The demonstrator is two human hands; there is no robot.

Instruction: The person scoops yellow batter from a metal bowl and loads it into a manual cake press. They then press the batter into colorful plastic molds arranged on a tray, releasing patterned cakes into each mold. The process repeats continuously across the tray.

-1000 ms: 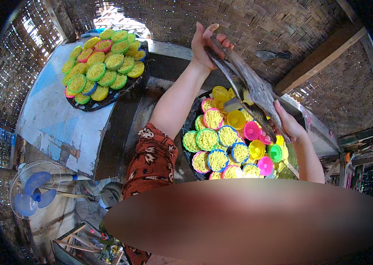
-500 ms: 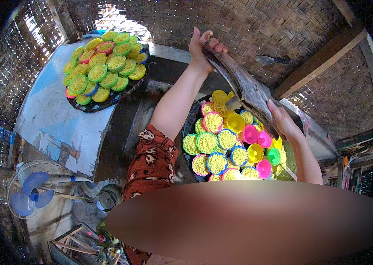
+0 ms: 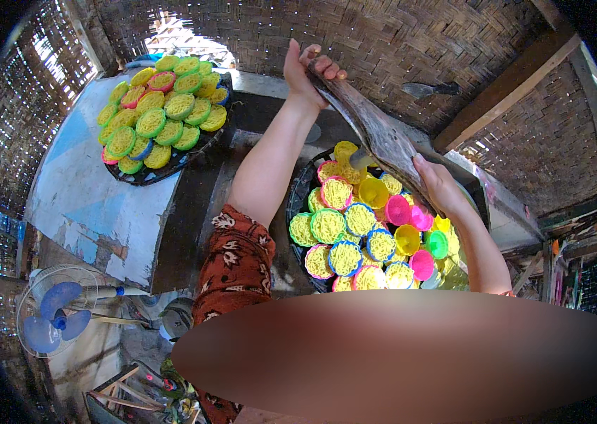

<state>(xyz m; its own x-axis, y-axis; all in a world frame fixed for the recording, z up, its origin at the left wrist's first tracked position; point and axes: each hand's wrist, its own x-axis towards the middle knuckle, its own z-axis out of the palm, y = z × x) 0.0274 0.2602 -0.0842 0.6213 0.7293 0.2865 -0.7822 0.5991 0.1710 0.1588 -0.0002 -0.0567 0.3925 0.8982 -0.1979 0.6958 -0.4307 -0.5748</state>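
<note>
A long weathered wooden beam (image 3: 373,124) slants over a round dark basket (image 3: 297,191). My left hand (image 3: 310,73) is closed round its far upper end, thumb pointing up. Lower down, my right hand (image 3: 440,185) grips the beam's right side, its fingers partly hidden behind the wood. Beneath the beam shows a greyish cylinder (image 3: 361,158), partly covered. In the basket lie several small coloured cups filled with pale yellow noodle-like strands (image 3: 329,226). Toward the right are bare plastic cups, such as a pink cup (image 3: 398,210), a yellow cup (image 3: 407,239) and a green cup (image 3: 436,244).
On a pale blue worn tabletop (image 3: 65,184) at the left stands another tray (image 3: 171,169) heaped with filled cups. A fan (image 3: 58,318) is at lower left. A trowel-like tool (image 3: 429,90) hangs on the woven wall (image 3: 263,35). A wooden post (image 3: 507,88) slants at right.
Both hands and the wooden beam have shifted slightly left over the basket, the grip unchanged. The whole view has also moved a little. Yellow pieces by my right forearm show less now.
</note>
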